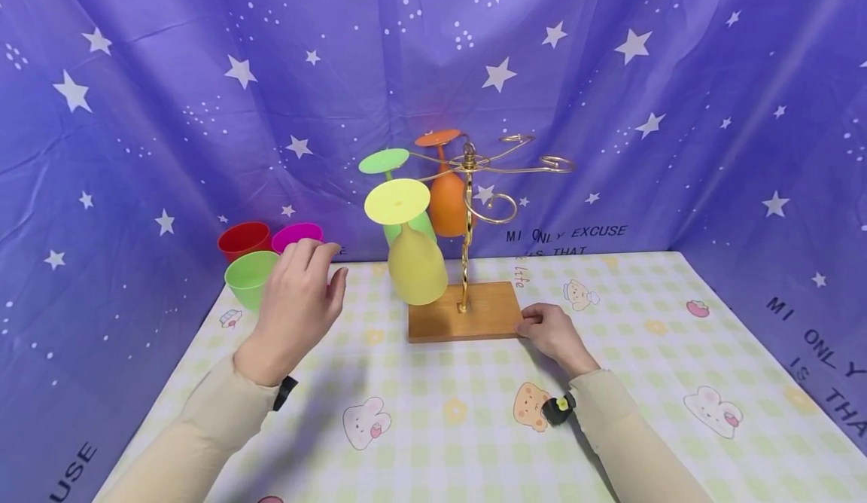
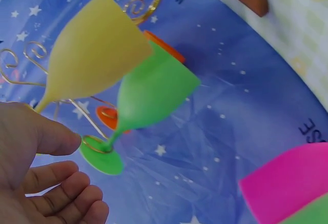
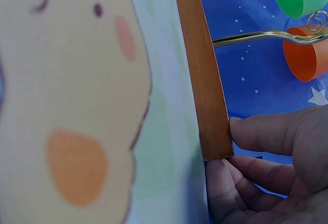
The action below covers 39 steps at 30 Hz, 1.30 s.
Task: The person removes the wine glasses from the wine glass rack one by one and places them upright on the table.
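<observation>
A gold metal rack (image 1: 466, 247) with curled arms stands on a wooden base (image 1: 494, 307). Upside down from its left arms hang a yellow goblet (image 1: 416, 266), a green goblet (image 1: 384, 161) and an orange goblet (image 1: 447, 202). My right hand (image 1: 552, 333) pinches the base's right end, its thumb (image 3: 266, 131) on top and fingers against the end. My left hand (image 1: 298, 300) is raised left of the yellow goblet, holding nothing. In the left wrist view its thumb (image 2: 59, 137) and loosely bent fingers are apart.
At the back left stand a red cup (image 1: 244, 239), a magenta cup (image 1: 298, 233) and a light green cup (image 1: 247, 277), partly behind my left hand. Several curled arms on the rack's right side carry no goblet. A purple star curtain (image 1: 576, 96) encloses the checked tablecloth (image 1: 623, 352).
</observation>
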### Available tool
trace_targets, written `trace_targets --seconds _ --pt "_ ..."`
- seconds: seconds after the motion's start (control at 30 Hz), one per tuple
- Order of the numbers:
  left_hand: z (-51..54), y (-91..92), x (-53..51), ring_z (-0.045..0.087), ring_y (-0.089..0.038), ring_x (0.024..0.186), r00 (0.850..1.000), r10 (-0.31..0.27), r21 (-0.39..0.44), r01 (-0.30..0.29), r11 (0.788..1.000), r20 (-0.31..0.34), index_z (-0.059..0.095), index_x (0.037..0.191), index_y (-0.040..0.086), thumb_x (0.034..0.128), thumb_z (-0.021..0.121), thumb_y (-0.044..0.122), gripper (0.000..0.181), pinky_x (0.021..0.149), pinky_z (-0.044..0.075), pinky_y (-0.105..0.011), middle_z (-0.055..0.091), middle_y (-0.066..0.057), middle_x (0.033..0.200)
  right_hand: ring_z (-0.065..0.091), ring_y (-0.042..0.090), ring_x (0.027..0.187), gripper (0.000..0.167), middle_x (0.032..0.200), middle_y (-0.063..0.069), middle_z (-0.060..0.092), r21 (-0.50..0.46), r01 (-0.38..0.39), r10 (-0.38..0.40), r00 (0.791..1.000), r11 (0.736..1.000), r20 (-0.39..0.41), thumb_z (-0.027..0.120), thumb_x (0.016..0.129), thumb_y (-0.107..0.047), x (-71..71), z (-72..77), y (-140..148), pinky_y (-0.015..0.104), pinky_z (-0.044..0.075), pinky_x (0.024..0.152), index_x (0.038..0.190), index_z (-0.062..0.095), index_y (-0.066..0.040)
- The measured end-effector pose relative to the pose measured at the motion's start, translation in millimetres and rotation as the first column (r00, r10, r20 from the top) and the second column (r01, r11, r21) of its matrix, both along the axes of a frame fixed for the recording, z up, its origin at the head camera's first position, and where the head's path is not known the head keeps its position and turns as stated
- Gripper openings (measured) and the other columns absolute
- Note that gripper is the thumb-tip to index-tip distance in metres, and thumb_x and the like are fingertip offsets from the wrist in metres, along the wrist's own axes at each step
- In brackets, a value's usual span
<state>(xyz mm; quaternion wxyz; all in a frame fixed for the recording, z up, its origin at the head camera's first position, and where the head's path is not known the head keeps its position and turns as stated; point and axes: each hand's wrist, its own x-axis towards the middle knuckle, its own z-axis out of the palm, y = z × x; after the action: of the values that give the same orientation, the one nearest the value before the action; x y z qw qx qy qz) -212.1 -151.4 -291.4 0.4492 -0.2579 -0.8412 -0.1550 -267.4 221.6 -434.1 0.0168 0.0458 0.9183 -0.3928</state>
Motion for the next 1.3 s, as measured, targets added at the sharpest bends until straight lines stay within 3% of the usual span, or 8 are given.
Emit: trace_targets --seconds 0.27,0.43,0.63,0.97,1.3 --pt "14.7 22.0 2.2 0.051 -0.032 0.08 0.998 -0.056 0.008 0.057 0.998 -0.021 0.061 0.101 -0.004 0.0822 0.064 0.002 0.02 0.071 0.047 -0.041 0.055 -0.015 0.091 0.058 0.022 0.082 0.033 0.095 0.012 0.066 -0.007 0.001 -0.001 1.0 1.0 -0.005 0.069 0.083 -0.012 -0.4 -0.6 0 0.037 0.048 0.074 0.112 0.062 0.003" --pt "19.0 30.1 3.4 0.052 -0.034 0.082 0.991 -0.096 0.028 0.099 0.995 -0.091 0.059 0.1 -0.005 0.0839 0.062 0.003 0.018 0.075 0.047 -0.041 0.056 -0.018 0.092 0.058 0.022 0.083 0.034 0.096 0.012 0.066 -0.006 -0.003 0.003 1.0 1.0 -0.001 0.069 0.083 -0.013 -0.5 -0.9 -1 0.038 0.048 0.075 0.112 0.062 0.003" --pt "25.3 38.3 1.8 0.052 -0.037 0.083 0.96 -0.176 0.082 0.198 0.977 -0.218 0.058 0.097 -0.008 0.0837 0.06 0.0 0.016 0.077 0.046 -0.042 0.055 -0.021 0.093 0.058 0.022 0.083 0.035 0.096 0.012 0.065 0.002 -0.001 0.001 1.0 1.0 0.005 0.069 0.084 -0.013 0.1 -0.4 0 0.038 0.048 0.076 0.113 0.061 0.003" --pt "34.2 53.1 -4.7 0.052 -0.037 0.082 0.907 -0.25 0.058 0.286 0.957 -0.338 0.06 0.102 -0.007 0.0814 0.059 -0.007 0.021 0.073 0.046 -0.043 0.055 -0.021 0.093 0.058 0.022 0.084 0.035 0.097 0.012 0.065 0.001 -0.001 0.001 1.0 1.0 0.001 0.069 0.084 -0.014 -1.0 -0.9 0 0.038 0.048 0.077 0.114 0.061 0.003" --pt "36.9 58.6 -14.4 0.054 -0.035 0.081 0.877 -0.264 0.013 0.294 0.956 -0.401 0.063 0.098 -0.007 0.0842 0.058 -0.008 0.015 0.073 0.047 -0.042 0.057 -0.02 0.089 0.059 0.023 0.085 0.035 0.098 0.013 0.065 -0.003 -0.002 0.002 1.0 1.0 0.002 0.068 0.084 -0.014 -0.1 -0.3 0 0.038 0.049 0.076 0.114 0.061 0.004"
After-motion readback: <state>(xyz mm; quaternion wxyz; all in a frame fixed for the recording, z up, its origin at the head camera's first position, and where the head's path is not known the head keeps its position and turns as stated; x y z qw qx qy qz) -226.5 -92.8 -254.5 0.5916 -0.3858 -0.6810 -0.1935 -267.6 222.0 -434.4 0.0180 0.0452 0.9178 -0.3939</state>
